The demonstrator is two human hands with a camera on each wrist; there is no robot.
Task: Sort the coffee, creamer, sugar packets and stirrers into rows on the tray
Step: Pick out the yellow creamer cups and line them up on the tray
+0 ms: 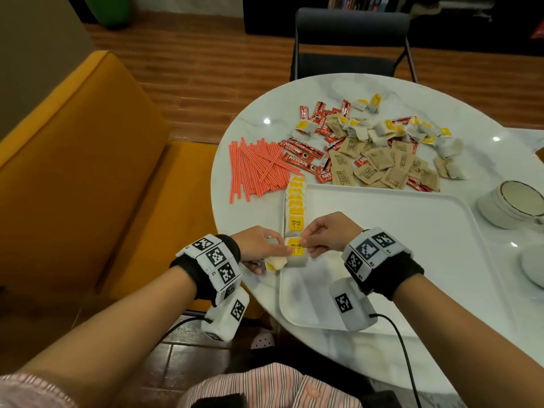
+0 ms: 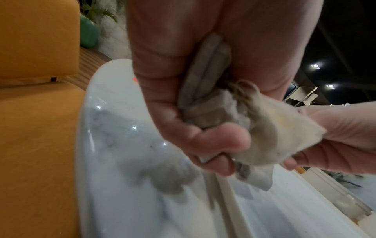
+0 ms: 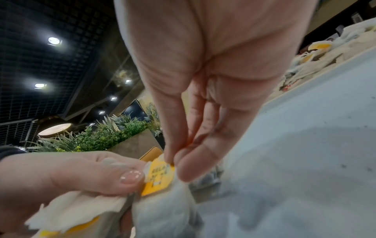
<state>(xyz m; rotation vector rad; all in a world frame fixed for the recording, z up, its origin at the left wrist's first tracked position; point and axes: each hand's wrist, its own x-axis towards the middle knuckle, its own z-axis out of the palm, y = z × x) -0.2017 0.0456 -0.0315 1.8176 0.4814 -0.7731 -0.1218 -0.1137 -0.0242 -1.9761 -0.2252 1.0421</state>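
A white packet with a yellow "RELAX" tag (image 1: 295,249) sits over the near left rim of the white tray (image 1: 412,260). My right hand (image 1: 306,245) pinches its tag (image 3: 160,175) between thumb and forefinger. My left hand (image 1: 279,251) touches the same packet with its thumb and grips several more white packets (image 2: 205,96) in its palm. A row of the same yellow-tagged packets (image 1: 295,201) runs along the tray's left edge. Beyond the tray lie red-striped stirrers (image 1: 259,169), red coffee sticks (image 1: 300,156), brown sugar packets (image 1: 385,167) and more white packets (image 1: 382,128) in a mixed pile.
A white cup (image 1: 513,206) and another white dish (image 1: 534,267) stand at the right of the round marble table (image 1: 456,113). An orange sofa (image 1: 88,172) is close on the left, and a black chair (image 1: 350,45) stands behind the table.
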